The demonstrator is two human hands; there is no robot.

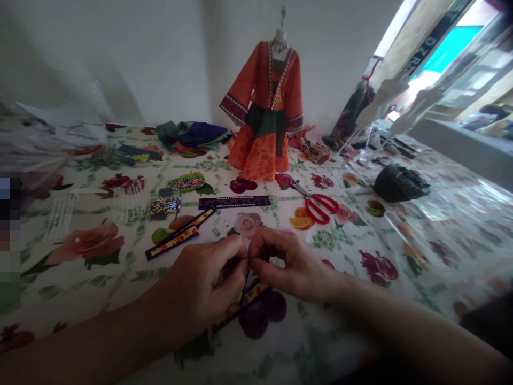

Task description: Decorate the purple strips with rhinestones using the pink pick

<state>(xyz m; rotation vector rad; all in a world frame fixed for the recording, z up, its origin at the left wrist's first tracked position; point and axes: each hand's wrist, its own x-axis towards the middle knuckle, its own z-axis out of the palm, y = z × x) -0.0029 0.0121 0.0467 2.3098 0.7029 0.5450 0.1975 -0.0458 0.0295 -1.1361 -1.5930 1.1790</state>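
Fingertips pinched, my left hand [218, 267] and my right hand [286, 264] meet over the near middle of the table. A dark-edged fabric strip with a yellow and red pattern [256, 291] hangs below them, and its narrow dark end rises into my left fingers. Whatever lies between my right thumb and forefinger is too small to make out. Just beyond, to the left, lies another folded yellow and red strip [182, 234]. A dark strip edged with white beads [234, 202] lies flat past my hands. Red-handled scissors [320, 207] rest to the right, blades pointing away.
A small dress form wears an orange outfit [260, 144] at the back. On the left are a green-rimmed dish of colourful beads [186, 183], shiny sequins [165, 206] and strings of clear beads [60, 216]. A black bundle [401, 182] sits right, on the flowered tablecloth [136, 299].
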